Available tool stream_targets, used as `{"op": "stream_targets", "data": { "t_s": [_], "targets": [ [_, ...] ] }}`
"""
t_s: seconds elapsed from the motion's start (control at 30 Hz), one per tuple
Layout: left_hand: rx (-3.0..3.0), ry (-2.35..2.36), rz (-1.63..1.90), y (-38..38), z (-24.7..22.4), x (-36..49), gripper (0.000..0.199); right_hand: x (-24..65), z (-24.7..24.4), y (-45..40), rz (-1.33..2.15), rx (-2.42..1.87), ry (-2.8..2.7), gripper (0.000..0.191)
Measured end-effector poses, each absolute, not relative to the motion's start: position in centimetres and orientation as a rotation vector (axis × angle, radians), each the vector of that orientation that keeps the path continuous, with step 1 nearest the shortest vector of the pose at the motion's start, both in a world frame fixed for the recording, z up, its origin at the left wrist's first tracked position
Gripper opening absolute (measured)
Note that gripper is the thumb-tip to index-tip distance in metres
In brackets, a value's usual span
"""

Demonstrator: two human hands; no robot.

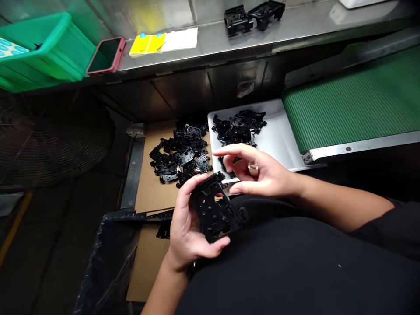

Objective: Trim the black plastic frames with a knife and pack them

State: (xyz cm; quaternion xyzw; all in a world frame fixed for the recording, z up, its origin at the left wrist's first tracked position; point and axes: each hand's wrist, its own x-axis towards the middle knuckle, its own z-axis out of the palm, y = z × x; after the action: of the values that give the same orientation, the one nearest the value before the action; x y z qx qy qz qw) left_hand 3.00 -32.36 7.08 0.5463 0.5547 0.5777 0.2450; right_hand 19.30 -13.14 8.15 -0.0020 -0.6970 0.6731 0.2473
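Note:
My left hand (188, 232) grips a black plastic molded part (216, 212), a flat frame with holes and small pegs, tilted in front of my body. Just above and to the right of that part is my right hand (259, 173), its fingers apart and curved, with a ring on one finger and nothing held. Behind my hands, a pile of similar black parts (183, 153) lies on a cardboard sheet (147, 175). More of these black parts (239, 124) sit in a white tray (278, 127), partly hidden by my right hand.
A green ribbed conveyor belt (357, 96) ends over the tray. On the metal shelf (210, 50) are a green bin (49, 52), a phone (106, 56), yellow and white paper (147, 44) and two black parts (254, 17). A fan (49, 135) stands left, near a bag-lined bin (105, 258).

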Motion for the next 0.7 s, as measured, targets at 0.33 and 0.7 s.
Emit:
{"op": "stream_targets", "data": {
  "t_s": [0.33, 0.7],
  "targets": [
    [1.197, 1.71, 1.723, -32.4, 7.1, 3.1, 0.115, 19.5, 7.5, -13.8, 1.681, -0.021, -1.863, 0.041],
    [0.643, 1.585, 1.606, -29.9, 8.8, 3.6, 0.074, 18.3, 7.6, -14.6, 1.718, -0.261, -1.789, 0.019]
  ]
}}
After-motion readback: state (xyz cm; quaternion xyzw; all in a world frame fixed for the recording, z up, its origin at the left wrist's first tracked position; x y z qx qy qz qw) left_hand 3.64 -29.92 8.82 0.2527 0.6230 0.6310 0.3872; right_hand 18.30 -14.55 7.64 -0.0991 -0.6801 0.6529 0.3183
